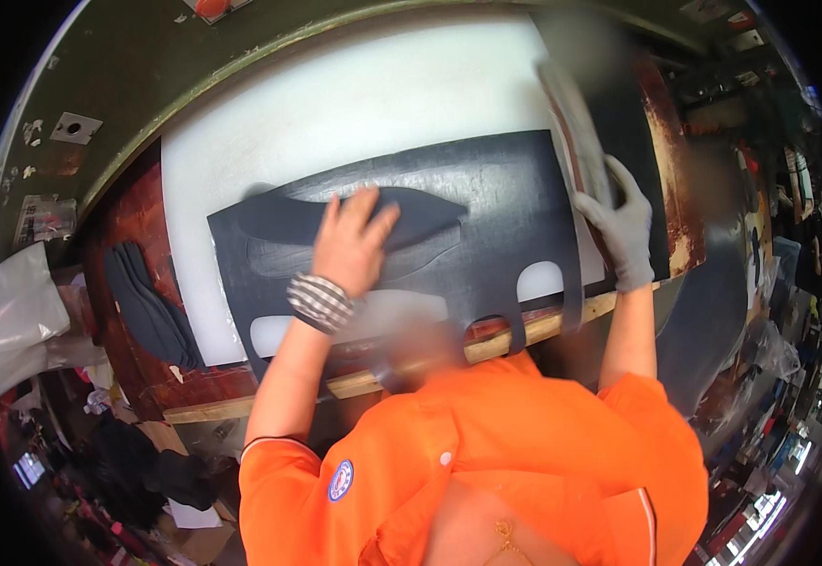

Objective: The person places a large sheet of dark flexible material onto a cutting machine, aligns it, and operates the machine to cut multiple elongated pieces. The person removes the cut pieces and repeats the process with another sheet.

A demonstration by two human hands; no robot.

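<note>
The left hand (350, 247) is resting open on a dark curved piece (422, 215), the gloved right hand (625, 226) gripping a long blurred bar (576, 134).

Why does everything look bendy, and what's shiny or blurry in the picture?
In the head view, the fisheye lens curves the white board and leaves black corners; in that view, pale glare streaks the dark sheet; also there, the long tool in the gloved right hand looks smeared, probably by motion.
</note>
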